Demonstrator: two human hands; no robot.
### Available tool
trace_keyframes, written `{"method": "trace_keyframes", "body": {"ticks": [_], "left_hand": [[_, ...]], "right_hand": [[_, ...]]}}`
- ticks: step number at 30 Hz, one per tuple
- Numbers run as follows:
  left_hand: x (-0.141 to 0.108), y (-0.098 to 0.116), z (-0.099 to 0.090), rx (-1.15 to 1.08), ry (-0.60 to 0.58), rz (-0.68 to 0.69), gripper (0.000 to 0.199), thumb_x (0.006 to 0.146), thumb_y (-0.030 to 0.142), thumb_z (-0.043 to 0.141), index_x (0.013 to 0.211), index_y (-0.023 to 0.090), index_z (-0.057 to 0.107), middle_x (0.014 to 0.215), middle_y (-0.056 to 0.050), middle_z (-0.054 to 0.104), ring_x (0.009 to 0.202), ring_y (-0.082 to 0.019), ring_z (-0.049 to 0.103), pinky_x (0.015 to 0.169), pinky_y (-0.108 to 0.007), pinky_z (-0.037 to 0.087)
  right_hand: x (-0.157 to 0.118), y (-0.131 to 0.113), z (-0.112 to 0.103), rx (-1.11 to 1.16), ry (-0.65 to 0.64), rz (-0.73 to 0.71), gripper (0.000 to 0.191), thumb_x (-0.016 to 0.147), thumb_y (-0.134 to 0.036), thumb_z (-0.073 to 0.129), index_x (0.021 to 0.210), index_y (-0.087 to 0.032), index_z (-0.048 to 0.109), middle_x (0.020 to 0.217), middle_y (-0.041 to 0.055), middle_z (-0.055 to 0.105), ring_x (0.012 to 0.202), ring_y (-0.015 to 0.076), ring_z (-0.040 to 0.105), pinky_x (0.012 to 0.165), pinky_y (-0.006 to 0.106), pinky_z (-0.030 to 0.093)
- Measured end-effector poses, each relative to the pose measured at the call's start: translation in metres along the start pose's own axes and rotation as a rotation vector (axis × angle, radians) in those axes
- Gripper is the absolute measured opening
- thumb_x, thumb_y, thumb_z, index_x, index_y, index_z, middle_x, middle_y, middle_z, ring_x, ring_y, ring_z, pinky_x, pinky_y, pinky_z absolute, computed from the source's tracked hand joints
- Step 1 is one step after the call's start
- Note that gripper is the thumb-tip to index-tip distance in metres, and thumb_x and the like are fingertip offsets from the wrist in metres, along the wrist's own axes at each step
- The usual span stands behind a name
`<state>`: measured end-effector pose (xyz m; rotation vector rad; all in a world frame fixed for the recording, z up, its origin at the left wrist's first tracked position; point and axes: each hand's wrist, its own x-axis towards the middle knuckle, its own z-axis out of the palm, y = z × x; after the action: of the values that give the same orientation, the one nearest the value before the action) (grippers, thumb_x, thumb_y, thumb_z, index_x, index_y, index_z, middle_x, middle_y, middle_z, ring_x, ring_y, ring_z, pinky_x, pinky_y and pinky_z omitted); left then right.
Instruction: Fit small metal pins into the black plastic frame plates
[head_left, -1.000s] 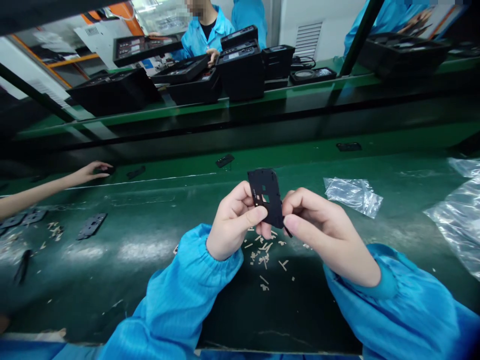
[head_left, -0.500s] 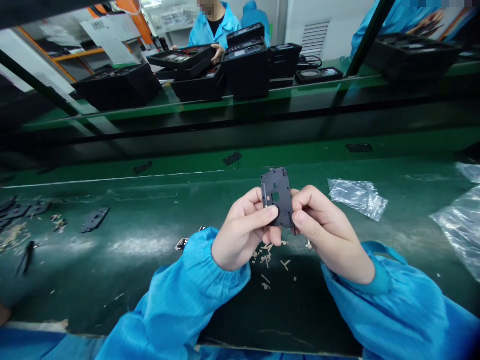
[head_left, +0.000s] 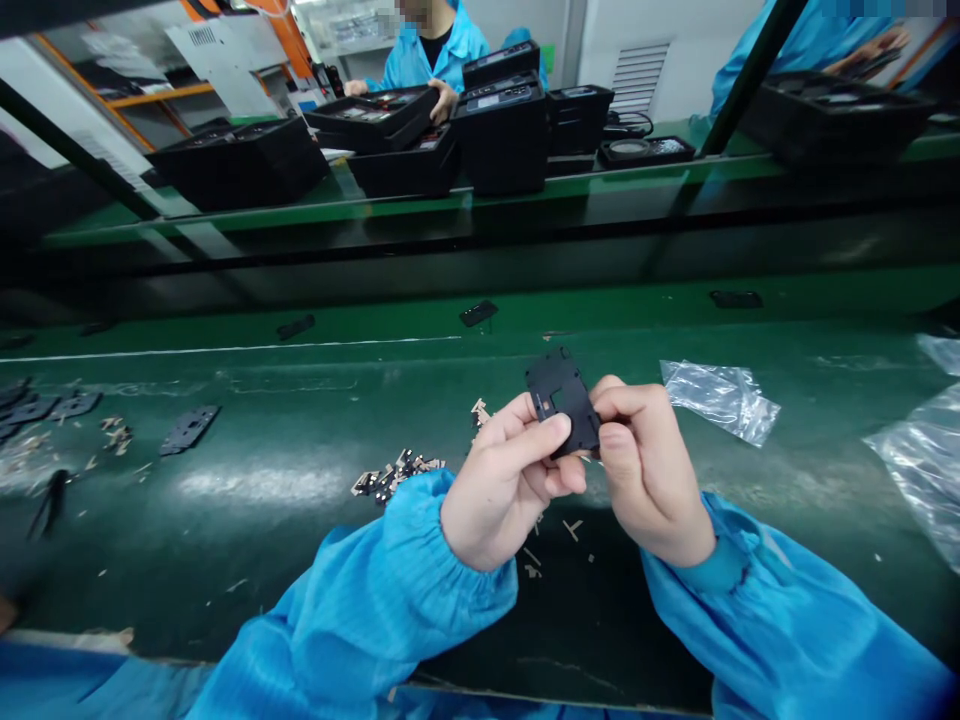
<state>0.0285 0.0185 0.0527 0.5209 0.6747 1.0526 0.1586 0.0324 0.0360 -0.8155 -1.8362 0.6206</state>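
A thin black plastic housing plate (head_left: 562, 388), with rounded corners and a small square cutout, is held tilted above the bench. My left hand (head_left: 506, 470) grips its lower left part, thumb pressed on the face and fingers behind. At the plate's lower right edge, my right hand (head_left: 649, 455) is closed in a pinch, thumb against curled fingers; whether a tiny piece sits between them is hidden. Left of my hands lies a pile of small black and beige pieces (head_left: 397, 472). Below them, beige scraps (head_left: 573, 530) are scattered on the bench.
Clear plastic bags (head_left: 720, 395) lie on the green bench (head_left: 247, 560) to the right. More black plates (head_left: 189, 430) rest at the left and along the back. Black trays (head_left: 499, 140) are stacked on the raised shelf, where a person in blue (head_left: 465, 40) handles one.
Both hands have shifted slightly right with the plate, which has turned and now leans more to the left at its top. The pile of small pieces shows more fully.
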Motion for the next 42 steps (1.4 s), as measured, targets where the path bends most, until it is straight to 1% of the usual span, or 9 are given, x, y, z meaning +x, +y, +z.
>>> {"method": "trace_keyframes", "body": {"ticks": [9, 14, 17, 19, 26, 31, 35, 37, 42], "left_hand": [[0.001, -0.004, 0.003, -0.02, 0.027, 0.04, 0.014, 0.075, 0.023, 0.061, 0.079, 0.013, 0.051, 0.051, 0.003, 0.056, 0.043, -0.002, 0.05, 0.045, -0.009, 0.038], [-0.002, 0.0, 0.001, 0.236, 0.029, 0.322, 0.016, 0.076, 0.024, 0.062, 0.082, 0.016, 0.049, 0.059, 0.004, 0.059, 0.044, -0.004, 0.056, 0.041, -0.012, 0.038], [-0.005, 0.0, -0.001, 0.38, 0.042, 0.462, 0.014, 0.078, 0.023, 0.061, 0.081, 0.018, 0.048, 0.063, 0.004, 0.06, 0.046, -0.005, 0.058, 0.042, -0.014, 0.04], [-0.006, 0.0, -0.002, 0.436, 0.051, 0.502, 0.014, 0.078, 0.022, 0.061, 0.08, 0.018, 0.048, 0.064, 0.004, 0.06, 0.046, -0.006, 0.058, 0.042, -0.014, 0.042], [0.002, -0.001, -0.005, 0.472, 0.085, 0.467, 0.014, 0.079, 0.023, 0.059, 0.08, 0.018, 0.047, 0.061, 0.005, 0.057, 0.046, -0.005, 0.058, 0.041, -0.013, 0.041], [0.006, -0.002, -0.008, 0.509, 0.116, 0.444, 0.016, 0.079, 0.025, 0.059, 0.081, 0.017, 0.046, 0.064, 0.004, 0.057, 0.047, -0.005, 0.057, 0.042, -0.013, 0.04], [0.036, 0.005, -0.032, 0.835, 0.224, 0.408, 0.014, 0.085, 0.029, 0.05, 0.086, 0.017, 0.044, 0.067, 0.003, 0.057, 0.051, -0.006, 0.057, 0.046, -0.015, 0.042], [0.064, 0.019, -0.055, 1.297, 0.457, 0.349, 0.014, 0.089, 0.029, 0.041, 0.094, 0.016, 0.046, 0.073, 0.001, 0.06, 0.057, -0.007, 0.059, 0.053, -0.017, 0.046], [0.13, 0.075, -0.117, 1.656, 0.765, 0.307, 0.022, 0.087, 0.023, 0.048, 0.104, 0.012, 0.052, 0.103, -0.009, 0.059, 0.09, -0.017, 0.059, 0.076, -0.033, 0.05]], "right_hand": [[0.002, 0.011, -0.001, -0.3, 0.042, -0.108, 0.015, 0.088, -0.032, 0.042, 0.08, -0.021, 0.049, 0.07, 0.0024, 0.048, 0.055, 0.0146, 0.044, 0.051, 0.029, 0.033], [0.003, 0.013, -0.002, 0.055, 0.031, -0.047, 0.034, 0.085, -0.055, 0.041, 0.089, -0.021, 0.046, 0.069, 0.0002, 0.046, 0.058, 0.015, 0.044, 0.053, 0.03, 0.037], [0.002, 0.008, -0.006, 0.326, -0.038, 0.081, 0.032, 0.092, -0.045, 0.03, 0.076, -0.021, 0.043, 0.064, -0.0007, 0.042, 0.057, 0.0139, 0.041, 0.052, 0.029, 0.035], [0.002, 0.004, -0.008, 0.354, -0.1, 0.124, 0.031, 0.093, -0.037, 0.031, 0.068, -0.021, 0.04, 0.06, -0.0016, 0.039, 0.054, 0.0128, 0.039, 0.051, 0.028, 0.034], [0.008, 0.003, -0.006, -0.151, -0.054, -0.052, 0.018, 0.087, -0.014, 0.035, 0.07, -0.021, 0.033, 0.061, -0.0039, 0.035, 0.049, 0.0089, 0.034, 0.047, 0.024, 0.029], [0.013, 0.012, -0.002, -0.323, -0.057, -0.119, 0.018, 0.086, -0.014, 0.035, 0.07, -0.021, 0.032, 0.06, -0.0042, 0.036, 0.047, 0.0082, 0.036, 0.047, 0.022, 0.03], [0.015, 0.023, 0.001, -0.545, -0.175, 0.05, 0.024, 0.09, -0.028, 0.037, 0.068, -0.02, 0.038, 0.058, -0.0025, 0.044, 0.048, 0.0102, 0.045, 0.048, 0.024, 0.031], [0.015, 0.027, 0.003, -0.721, -0.333, 0.163, 0.027, 0.09, -0.036, 0.039, 0.07, -0.018, 0.044, 0.062, 0.0005, 0.053, 0.049, 0.0125, 0.051, 0.046, 0.025, 0.029], [0.015, 0.028, 0.006, -0.882, -0.624, 0.242, 0.025, 0.089, -0.038, 0.041, 0.085, -0.016, 0.053, 0.08, 0.0069, 0.062, 0.063, 0.0192, 0.063, 0.049, 0.026, 0.035]]}}
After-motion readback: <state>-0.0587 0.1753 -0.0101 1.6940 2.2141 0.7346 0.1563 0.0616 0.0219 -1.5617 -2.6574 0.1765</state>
